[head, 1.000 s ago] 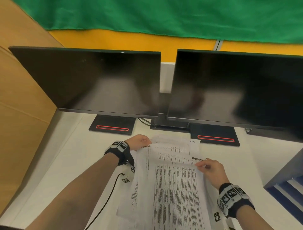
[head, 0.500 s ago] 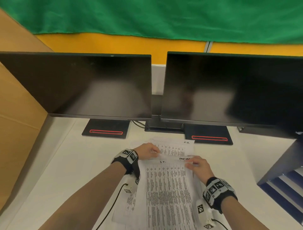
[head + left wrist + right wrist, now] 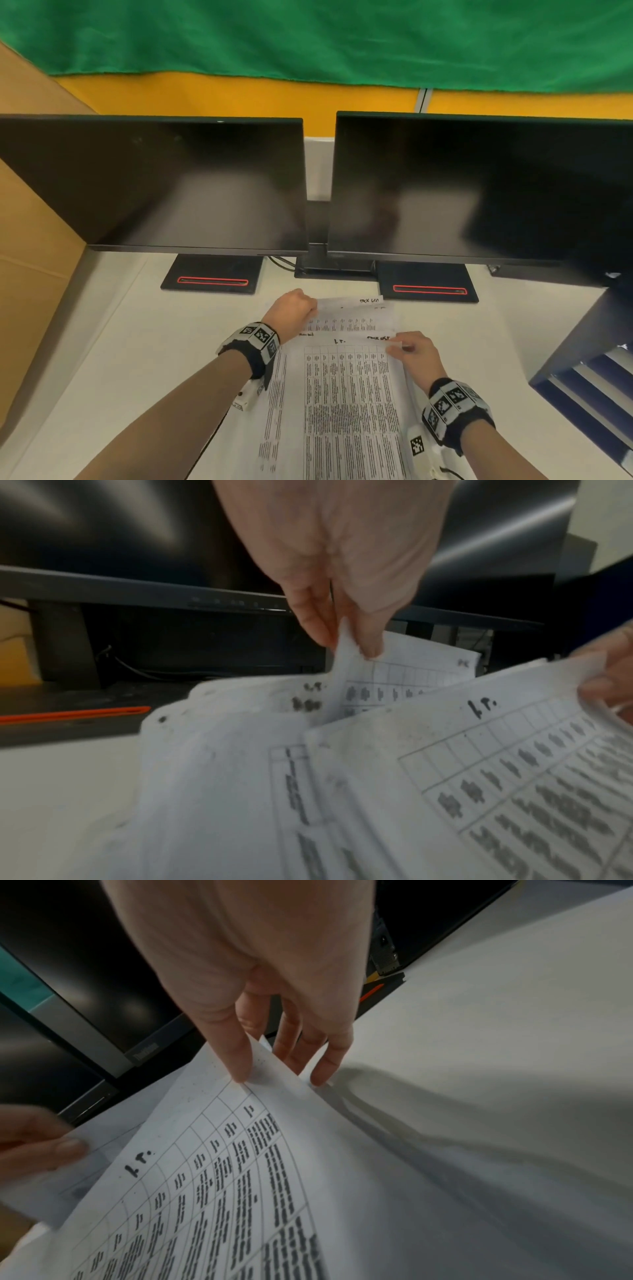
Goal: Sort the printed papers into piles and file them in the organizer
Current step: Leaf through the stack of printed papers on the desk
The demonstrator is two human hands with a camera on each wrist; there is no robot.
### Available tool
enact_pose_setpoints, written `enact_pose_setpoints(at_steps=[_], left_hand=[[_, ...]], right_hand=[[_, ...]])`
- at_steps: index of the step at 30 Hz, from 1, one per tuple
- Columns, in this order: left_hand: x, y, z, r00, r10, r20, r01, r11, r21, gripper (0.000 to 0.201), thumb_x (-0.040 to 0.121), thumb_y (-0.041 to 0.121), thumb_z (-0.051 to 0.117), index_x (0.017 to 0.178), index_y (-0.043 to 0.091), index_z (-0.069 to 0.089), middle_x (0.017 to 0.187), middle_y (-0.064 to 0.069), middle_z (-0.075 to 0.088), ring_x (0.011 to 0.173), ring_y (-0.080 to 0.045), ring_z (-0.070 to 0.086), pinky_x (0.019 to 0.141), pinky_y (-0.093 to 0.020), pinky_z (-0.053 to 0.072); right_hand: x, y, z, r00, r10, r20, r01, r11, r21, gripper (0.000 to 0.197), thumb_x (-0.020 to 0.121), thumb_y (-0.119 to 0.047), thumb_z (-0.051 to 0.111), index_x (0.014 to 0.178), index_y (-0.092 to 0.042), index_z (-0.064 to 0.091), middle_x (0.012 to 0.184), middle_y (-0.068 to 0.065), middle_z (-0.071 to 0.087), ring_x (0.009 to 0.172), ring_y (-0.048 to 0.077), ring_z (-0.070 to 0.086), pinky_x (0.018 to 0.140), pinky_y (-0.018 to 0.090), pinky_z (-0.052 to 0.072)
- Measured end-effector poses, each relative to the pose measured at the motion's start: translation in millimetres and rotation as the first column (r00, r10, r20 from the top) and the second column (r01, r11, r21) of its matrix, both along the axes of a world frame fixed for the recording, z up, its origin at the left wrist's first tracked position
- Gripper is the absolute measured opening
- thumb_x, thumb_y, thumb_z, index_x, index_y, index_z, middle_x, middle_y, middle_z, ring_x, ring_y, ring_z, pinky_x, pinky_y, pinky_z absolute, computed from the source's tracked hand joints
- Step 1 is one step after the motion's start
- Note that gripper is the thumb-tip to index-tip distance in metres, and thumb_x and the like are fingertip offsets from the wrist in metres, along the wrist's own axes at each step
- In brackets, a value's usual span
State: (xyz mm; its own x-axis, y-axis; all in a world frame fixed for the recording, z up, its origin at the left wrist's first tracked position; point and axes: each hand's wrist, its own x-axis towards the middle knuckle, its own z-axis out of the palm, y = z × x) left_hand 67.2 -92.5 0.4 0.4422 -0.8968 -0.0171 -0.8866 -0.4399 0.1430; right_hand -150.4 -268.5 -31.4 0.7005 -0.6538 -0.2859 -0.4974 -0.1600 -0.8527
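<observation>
Your left hand [image 3: 294,311] pinches the top-left corner of a printed sheet [image 3: 349,320] between thumb and fingers, lifting that corner. Your right hand [image 3: 416,354] pinches the top-right corner of the uppermost printed sheet [image 3: 346,404], thumb on top and fingers beneath. Both sheets belong to a loose stack of printed papers [image 3: 274,404] lying on the white desk [image 3: 137,342] between and below your hands. The uppermost sheet carries a printed table with handwriting above it; the marks are too small to read surely. Beyond your hands stand two dark monitors [image 3: 154,181], on bases with red strips [image 3: 212,281]. The right wrist view shows "ThinkVision" [image 3: 145,1051] on a monitor bezel. Right of your right hand sits a dark blue organizer [image 3: 589,373] with slatted shelves.
</observation>
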Motion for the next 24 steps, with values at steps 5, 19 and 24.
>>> enact_pose_setpoints(at_steps=[5, 19, 24], left_hand=[[1.3, 17.1, 1.1, 0.998, 0.005, 0.060, -0.010, 0.996, 0.085, 0.022, 0.096, 0.019, 0.047, 0.116, 0.016, 0.056, 0.102, -0.007, 0.066, 0.092, -0.023, 0.060, 0.082, -0.030, 0.046], [-19.0, 28.8, 2.6, 0.981, -0.072, -0.177, 0.063, 0.996, -0.057, 0.009, 0.097, 0.015, 0.043, 0.097, 0.015, 0.052, 0.094, -0.002, 0.060, 0.083, -0.018, 0.050, 0.074, -0.027, 0.040], [-11.6, 20.8, -3.0, 0.835, 0.193, -0.515, -0.280, 0.955, -0.096, 0.024, 0.100, 0.026, 0.035, 0.108, 0.016, 0.055, 0.106, -0.003, 0.058, 0.098, -0.022, 0.056, 0.090, -0.037, 0.045]], right_hand=[[-0.6, 1.3, -4.0, 1.000, -0.001, 0.008, 0.001, 1.000, 0.030, 0.017, 0.079, -0.011, 0.070, 0.077, -0.027, 0.066, 0.107, 0.006, 0.057, 0.102, 0.023, 0.055, 0.097, 0.036, 0.042], [5.9, -0.9, 2.9, 0.987, 0.105, 0.124, -0.105, 0.994, -0.003, 0.016, 0.078, -0.001, 0.068, 0.076, -0.017, 0.073, 0.128, -0.013, 0.048, 0.114, 0.011, 0.049, 0.100, 0.029, 0.037], [10.6, -0.8, 5.7, 0.989, 0.080, 0.122, -0.085, 0.996, 0.031, 0.017, 0.079, -0.003, 0.069, 0.079, -0.020, 0.069, 0.110, -0.004, 0.059, 0.099, 0.018, 0.057, 0.100, 0.036, 0.043]])
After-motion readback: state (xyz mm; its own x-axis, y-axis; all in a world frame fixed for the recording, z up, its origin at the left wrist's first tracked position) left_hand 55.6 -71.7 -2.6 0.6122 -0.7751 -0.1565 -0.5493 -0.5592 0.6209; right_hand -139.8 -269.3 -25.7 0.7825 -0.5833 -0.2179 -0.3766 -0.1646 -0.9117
